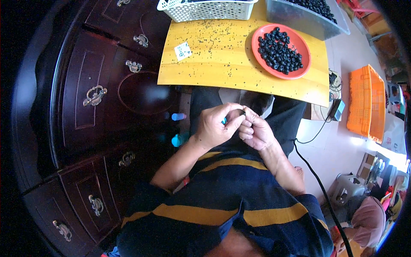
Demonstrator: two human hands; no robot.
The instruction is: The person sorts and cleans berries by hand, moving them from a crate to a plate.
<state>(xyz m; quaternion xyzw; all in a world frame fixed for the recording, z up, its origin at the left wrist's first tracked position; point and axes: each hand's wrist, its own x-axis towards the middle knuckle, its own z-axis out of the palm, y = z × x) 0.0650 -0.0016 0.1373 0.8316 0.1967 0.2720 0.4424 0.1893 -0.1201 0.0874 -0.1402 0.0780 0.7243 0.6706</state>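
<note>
Down and left of the plate, the left hand curls around something blue (mostly hidden); its fingertips and the right hand pinch a dark bit, probably to steady it. Beads lie on the plate, likely for easy reach.

The person wears a dark navy shirt banded with mustard-yellow stripes, its neck open at a short placket. The short sleeves leave both forearms bare; the trousers are black.
</note>
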